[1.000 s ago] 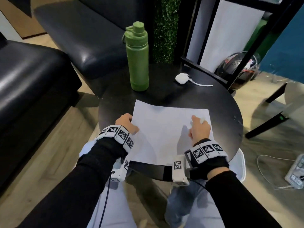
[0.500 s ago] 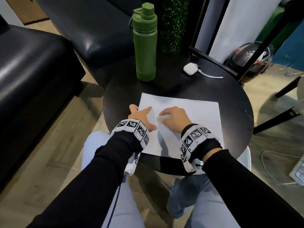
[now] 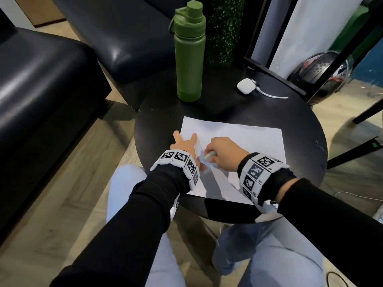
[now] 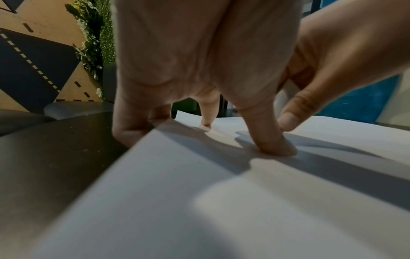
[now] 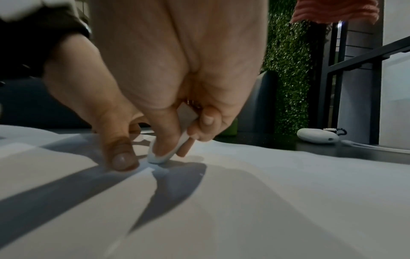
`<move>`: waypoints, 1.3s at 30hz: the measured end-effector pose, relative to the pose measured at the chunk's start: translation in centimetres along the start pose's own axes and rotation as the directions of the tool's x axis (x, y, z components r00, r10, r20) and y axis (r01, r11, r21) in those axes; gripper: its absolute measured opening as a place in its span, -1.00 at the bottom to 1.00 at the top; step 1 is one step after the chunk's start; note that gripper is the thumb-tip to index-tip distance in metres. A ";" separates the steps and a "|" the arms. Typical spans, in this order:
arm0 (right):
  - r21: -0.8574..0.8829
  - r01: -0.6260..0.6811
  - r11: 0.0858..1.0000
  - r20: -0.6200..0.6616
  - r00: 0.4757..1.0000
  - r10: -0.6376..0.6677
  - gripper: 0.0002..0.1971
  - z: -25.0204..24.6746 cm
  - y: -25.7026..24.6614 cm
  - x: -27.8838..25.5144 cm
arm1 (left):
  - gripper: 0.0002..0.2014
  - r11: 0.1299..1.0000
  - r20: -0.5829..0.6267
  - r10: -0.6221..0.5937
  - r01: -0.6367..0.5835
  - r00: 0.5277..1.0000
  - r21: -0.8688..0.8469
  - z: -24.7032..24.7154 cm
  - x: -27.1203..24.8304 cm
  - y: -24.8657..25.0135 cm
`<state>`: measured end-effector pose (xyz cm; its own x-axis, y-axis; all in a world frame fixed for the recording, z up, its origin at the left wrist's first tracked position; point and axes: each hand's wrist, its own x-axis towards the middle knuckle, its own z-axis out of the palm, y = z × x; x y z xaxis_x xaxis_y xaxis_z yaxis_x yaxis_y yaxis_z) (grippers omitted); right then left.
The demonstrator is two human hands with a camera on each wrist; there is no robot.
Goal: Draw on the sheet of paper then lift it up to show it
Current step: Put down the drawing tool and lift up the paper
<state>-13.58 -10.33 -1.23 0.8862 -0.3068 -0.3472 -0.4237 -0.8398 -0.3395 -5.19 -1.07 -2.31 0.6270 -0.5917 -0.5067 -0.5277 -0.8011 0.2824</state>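
A white sheet of paper [image 3: 244,141] lies flat on the round black table [image 3: 157,125]. My left hand [image 3: 185,143] rests at the sheet's left edge with its fingers spread. In the left wrist view its fingertips [image 4: 272,145] press down on the paper [image 4: 199,201]. My right hand [image 3: 222,150] is just beside it over the sheet's left-middle and grips a white pen [image 3: 209,155]. The right wrist view shows the pen [image 5: 168,149] with its lower end down on the paper [image 5: 266,192]. No marks show on the sheet.
A tall green bottle [image 3: 189,54] stands at the table's back, left of centre. A white earbud case [image 3: 246,85] with a white cable [image 3: 271,95] lies at the back right. Dark armchairs [image 3: 41,79] stand to the left, and my knees are under the near edge.
My right hand has carried the pen from the sheet's right side over to its left-middle, close to the left hand. The left hand has slid further onto the sheet and spread its fingers.
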 end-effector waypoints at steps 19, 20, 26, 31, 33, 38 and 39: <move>-0.045 0.012 0.999 0.053 0.999 -0.010 -0.73 0.3 -1.0 -0.9 | -0.01 1.000 -0.005 0.001 -0.001 1.000 0.004 0.3 0.2 -0.3; -0.046 0.018 0.999 0.053 0.998 -0.016 -0.78 0.1 -1.1 -0.8 | -0.01 1.000 -0.001 0.001 -0.001 1.000 0.003 0.3 0.2 -0.3; -0.029 -0.008 1.000 -0.041 0.999 0.007 -0.78 -0.6 -1.9 0.2 | -0.03 1.000 -0.008 0.012 -0.012 1.000 -0.017 0.2 0.2 -0.4; 0.024 0.016 1.000 0.080 0.997 -0.018 -0.77 0.1 0.0 -1.0 | 0.00 1.000 -0.003 0.012 -0.012 1.000 0.010 0.6 0.3 -0.5; 0.238 -0.064 0.969 -0.002 0.998 0.066 -0.75 -0.5 1.5 -1.0 | 0.00 1.000 0.010 0.017 -0.017 1.000 0.008 0.5 0.2 -0.6; 0.933 -0.097 0.347 -0.128 0.810 0.572 -0.81 -0.9 5.0 -2.1 | -0.19 0.996 0.051 0.070 -0.067 0.996 -0.062 -1.3 0.5 -1.6; 0.980 -0.087 0.178 -0.049 0.766 0.641 -0.76 -1.0 5.4 -2.4 | -0.20 0.995 0.056 0.074 -0.070 0.996 -0.069 -1.6 0.7 -2.0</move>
<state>-17.77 -14.56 -1.33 0.4163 -0.7951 -0.4411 -0.3363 0.3161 -0.8871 -2.82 -0.01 -1.95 0.5534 -0.6430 -0.5294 -0.5296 -0.7622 0.3723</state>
